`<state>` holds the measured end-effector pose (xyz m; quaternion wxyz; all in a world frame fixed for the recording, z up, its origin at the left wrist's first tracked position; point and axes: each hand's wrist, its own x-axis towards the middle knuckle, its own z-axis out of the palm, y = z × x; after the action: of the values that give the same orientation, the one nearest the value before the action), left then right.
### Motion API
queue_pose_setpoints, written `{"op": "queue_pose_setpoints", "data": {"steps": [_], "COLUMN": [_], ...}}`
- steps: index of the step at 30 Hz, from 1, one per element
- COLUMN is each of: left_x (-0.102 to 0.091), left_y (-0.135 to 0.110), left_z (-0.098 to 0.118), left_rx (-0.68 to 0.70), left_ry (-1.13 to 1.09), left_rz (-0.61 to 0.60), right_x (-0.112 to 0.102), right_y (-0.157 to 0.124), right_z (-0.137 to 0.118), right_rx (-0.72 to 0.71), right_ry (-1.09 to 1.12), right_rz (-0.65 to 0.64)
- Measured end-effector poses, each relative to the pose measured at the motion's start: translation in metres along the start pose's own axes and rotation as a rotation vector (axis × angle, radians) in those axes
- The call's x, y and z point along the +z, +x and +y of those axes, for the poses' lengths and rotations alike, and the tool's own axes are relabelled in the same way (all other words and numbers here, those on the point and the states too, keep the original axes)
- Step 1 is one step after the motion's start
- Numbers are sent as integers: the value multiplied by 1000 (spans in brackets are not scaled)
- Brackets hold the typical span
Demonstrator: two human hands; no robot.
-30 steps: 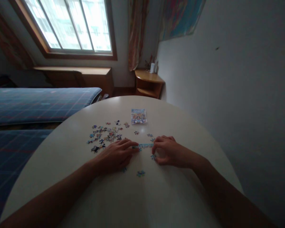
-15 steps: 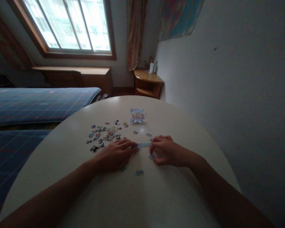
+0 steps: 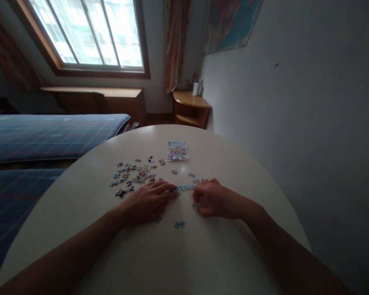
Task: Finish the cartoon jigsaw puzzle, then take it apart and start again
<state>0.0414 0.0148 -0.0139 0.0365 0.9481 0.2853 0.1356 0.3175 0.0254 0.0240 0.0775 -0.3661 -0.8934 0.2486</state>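
My left hand [image 3: 149, 200] lies flat on the round white table [image 3: 141, 254], its stretched fingertips pressing the left end of a short joined strip of blue puzzle pieces [image 3: 184, 188]. My right hand [image 3: 213, 199] is curled at the strip's right end, fingers bent and pinched down on a small blue piece [image 3: 196, 205] at its thumb. A scatter of several loose puzzle pieces [image 3: 132, 178] lies just beyond my left hand. Two more small pieces [image 3: 180, 224] sit near the table's front, between my wrists.
A small picture card [image 3: 177, 150] lies farther back on the table. A bed with a blue plaid cover [image 3: 43, 135] runs along the left. A wooden corner shelf [image 3: 190, 107] stands under the curtain, and the white wall [image 3: 295, 123] is close on the right.
My right hand has curled tighter and slid slightly left toward the strip's end. My left hand has stayed pressed on the strip. The view shifted very little.
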Motion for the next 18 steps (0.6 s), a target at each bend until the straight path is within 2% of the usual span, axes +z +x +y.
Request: {"op": "queue_pose_setpoints", "data": {"steps": [6,8,13,18], "left_x": [-1,-2,-3,-1], "left_y": [0,1,2,1], "left_z": [1,2,3,1], "left_rx": [2,3,6,20], "left_ry": [-22,-22,-17,-29], "left_rz": [9,4,9,39], "right_x": [0,2,14,24], "right_y": [-1,1,11,20], "right_z": [-3,-2,5,7], "right_rx": [-17,13,41,89], "right_ry": [178,211,207,199], "right_rz": [-67,-9,244,311]}}
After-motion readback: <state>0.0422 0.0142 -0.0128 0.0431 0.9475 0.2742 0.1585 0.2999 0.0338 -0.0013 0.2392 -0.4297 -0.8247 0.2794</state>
